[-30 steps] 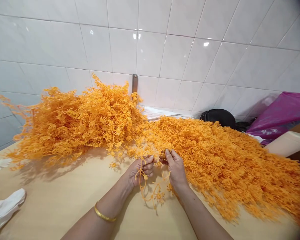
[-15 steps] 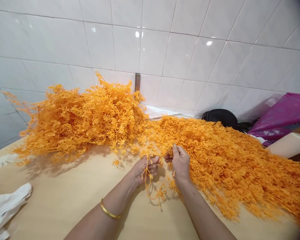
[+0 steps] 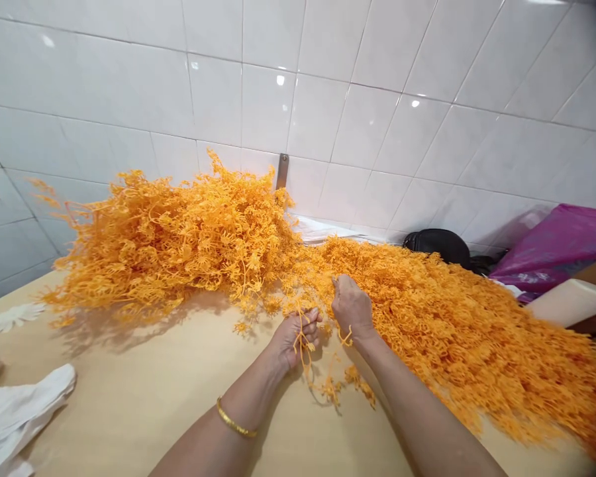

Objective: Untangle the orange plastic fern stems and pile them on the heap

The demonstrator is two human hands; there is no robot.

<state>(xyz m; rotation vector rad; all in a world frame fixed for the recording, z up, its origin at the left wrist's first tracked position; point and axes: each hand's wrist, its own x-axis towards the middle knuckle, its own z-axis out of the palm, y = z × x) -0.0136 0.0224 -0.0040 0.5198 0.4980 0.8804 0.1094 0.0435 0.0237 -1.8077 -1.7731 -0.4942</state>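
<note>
My left hand [image 3: 298, 338] is closed around a thin orange sprig [image 3: 305, 364] of branching plastic-like strands, which hangs down from the fingers toward the table. Just to its right, my right hand [image 3: 351, 308] is curled shut at the near edge of the right orange pile [image 3: 442, 324]; its fingertips are turned away, so what they hold is hidden. A curly orange bit [image 3: 346, 338] hangs at the right wrist. Below the hands, small loose orange pieces [image 3: 360, 384] lie on the table.
A taller heap of orange sprigs [image 3: 189, 245] stands on the left of the pale wooden table [image 3: 179, 397]. White gloves or cloth [image 3: 30, 407] lie at the left edge. By the tiled wall are a black case [image 3: 437, 246], a purple bag [image 3: 556, 245] and a cream roll [image 3: 573, 301].
My right hand has moved slightly up and away from the left, its fingers now curled over toward the pile. The left hand keeps the sprig. The view has shifted slightly.
</note>
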